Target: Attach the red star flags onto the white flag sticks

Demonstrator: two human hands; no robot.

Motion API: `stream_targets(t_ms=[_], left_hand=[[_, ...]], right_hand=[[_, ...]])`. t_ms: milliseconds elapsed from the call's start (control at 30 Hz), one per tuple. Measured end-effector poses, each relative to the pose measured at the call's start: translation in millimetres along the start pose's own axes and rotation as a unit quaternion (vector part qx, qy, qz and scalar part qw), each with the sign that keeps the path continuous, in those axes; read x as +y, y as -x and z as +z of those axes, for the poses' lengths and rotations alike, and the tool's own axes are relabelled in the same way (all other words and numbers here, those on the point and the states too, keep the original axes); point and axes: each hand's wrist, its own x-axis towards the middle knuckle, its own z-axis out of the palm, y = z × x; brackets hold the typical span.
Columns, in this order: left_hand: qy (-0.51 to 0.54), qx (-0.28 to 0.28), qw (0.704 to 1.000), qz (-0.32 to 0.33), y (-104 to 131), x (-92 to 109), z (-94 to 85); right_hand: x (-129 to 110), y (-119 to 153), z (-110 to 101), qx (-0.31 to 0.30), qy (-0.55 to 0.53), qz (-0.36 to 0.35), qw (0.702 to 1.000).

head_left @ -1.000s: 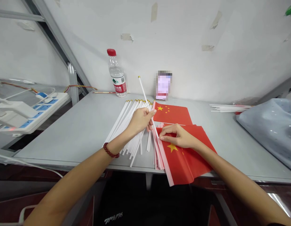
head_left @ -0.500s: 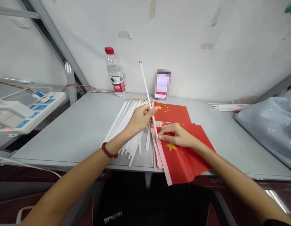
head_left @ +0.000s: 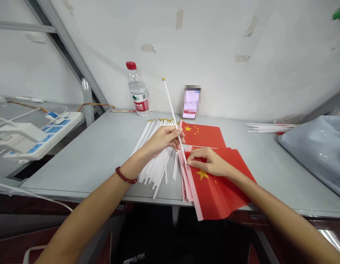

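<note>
A wide grey table top (head_left: 98, 154) fills the middle of the view; its near edge runs across the lower part, with dark space below. At far right a pale blue plastic bag (head_left: 315, 150) is cut off by the frame. On the top lies a stack of red cloth flags with yellow stars (head_left: 222, 187), its near corner hanging over the table edge; how many flags are in it cannot be told. Another flat red flag (head_left: 205, 135) lies just behind it. Left of the stack, touching it, spreads a loose pile of thin white plastic sticks with gold tips (head_left: 156, 161); left of that the table is bare. The right hand (head_left: 208, 161) presses its fingertips on the stack's white edge, closed on nothing. The left hand (head_left: 163, 139) pinches one white stick (head_left: 171, 104), tilted up, its lower end hidden at the flag edge.
</note>
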Motion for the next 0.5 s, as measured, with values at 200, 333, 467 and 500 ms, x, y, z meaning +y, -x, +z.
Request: stream_targets(t_ms=[200,333,467,500], left_hand=[[-0.014,0.044,0.999,-0.014,-2,-2,-1.2],[-0.047,0.1,0.994,-0.014,-4,-6,1.7],[-0.066,0.124,0.99,0.002,-4,-11,3.3],[-0.066,0.125,0.99,0.0,-3,-11,4.1]], right_hand=[[0,-1,0,0.01,0.015,-0.002,1.0],[-1,-1,0,0.016,0.027,-0.01,0.999],[0,-2,1,0.013,0.019,-0.001,1.0],[0,-2,2,0.011,0.016,0.001,1.0]])
